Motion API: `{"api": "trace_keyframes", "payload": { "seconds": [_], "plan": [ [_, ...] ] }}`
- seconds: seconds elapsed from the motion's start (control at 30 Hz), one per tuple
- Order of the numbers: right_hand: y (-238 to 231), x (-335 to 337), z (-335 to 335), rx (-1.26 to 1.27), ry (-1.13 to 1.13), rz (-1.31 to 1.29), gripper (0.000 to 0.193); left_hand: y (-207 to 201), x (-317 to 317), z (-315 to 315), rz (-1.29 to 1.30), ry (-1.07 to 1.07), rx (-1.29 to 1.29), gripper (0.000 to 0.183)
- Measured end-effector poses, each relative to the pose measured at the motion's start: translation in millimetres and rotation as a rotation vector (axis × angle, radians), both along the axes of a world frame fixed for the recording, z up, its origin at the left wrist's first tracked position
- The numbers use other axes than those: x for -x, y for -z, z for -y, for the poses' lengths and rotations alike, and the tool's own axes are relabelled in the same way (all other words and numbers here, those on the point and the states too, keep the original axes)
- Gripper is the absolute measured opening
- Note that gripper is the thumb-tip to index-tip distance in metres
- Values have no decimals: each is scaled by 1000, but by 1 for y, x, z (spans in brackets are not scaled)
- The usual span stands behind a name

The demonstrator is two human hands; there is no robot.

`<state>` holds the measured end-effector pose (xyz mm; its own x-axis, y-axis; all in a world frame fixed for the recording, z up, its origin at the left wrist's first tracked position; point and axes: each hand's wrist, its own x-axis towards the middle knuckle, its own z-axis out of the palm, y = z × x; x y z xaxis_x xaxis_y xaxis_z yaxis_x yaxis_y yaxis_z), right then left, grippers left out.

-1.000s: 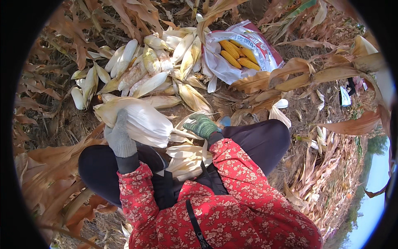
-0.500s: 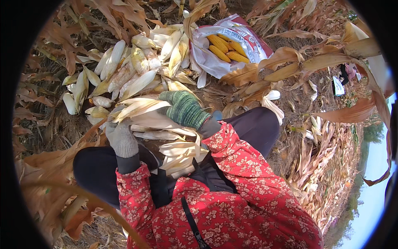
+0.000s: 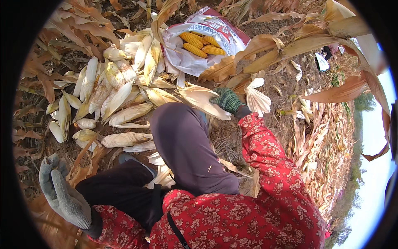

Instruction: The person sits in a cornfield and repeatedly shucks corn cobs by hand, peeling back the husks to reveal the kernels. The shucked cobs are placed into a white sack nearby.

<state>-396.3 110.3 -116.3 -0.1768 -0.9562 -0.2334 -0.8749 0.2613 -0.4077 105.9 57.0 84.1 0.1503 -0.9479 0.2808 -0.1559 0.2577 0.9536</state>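
Observation:
My left hand [image 3: 65, 193], in a grey knit glove, is held up at the lower left beside my bent leg, its fingers stretched out and holding nothing. On the far side of my raised right knee, my right hand [image 3: 229, 101] wears a green striped glove. Its fingers curl against a pale dry corn husk [image 3: 201, 98], their tips partly hidden. A heap of corn ears in husks [image 3: 112, 89] lies to the left of that husk. Bare yellow corn cobs [image 3: 197, 43] are inside a white and red bag [image 3: 182, 62] beyond my knee.
A fanned husk [image 3: 258, 97] lies right of my right hand. Long dry corn leaves [image 3: 306, 41] arch across the upper right. More husks [image 3: 163, 176] lie by my legs. Dry stalks and litter [image 3: 319, 145] cover the ground to the right.
My hands have parted: the left swung down and left, the right reached out to the right. My right knee has risen. Two husked ears now show at the heap's near edge.

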Motion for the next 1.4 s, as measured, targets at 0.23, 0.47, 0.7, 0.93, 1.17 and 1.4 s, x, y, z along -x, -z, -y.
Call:
{"api": "trace_keyframes", "payload": {
  "seconds": [0.23,0.47,0.7,0.93,1.17,1.4],
  "plan": [
    [110,7,-10,-364,198,-28,65,12,-47,35,218,-60,-80,30],
    [103,42,-42,-451,201,-92,65,23,-33,41,283,-8,-148,32],
    [-24,18,-31,-356,-49,297,45,-19,-28,55,658,267,-16,36],
    [-149,-114,130,9,-473,378,36,3,4,99,1020,220,176,33],
    [-82,-253,231,-174,-896,177,35,-12,3,86,867,42,61,30],
    [115,-346,149,-397,-858,7,39,-12,-11,82,831,10,192,30]
  ]
}}
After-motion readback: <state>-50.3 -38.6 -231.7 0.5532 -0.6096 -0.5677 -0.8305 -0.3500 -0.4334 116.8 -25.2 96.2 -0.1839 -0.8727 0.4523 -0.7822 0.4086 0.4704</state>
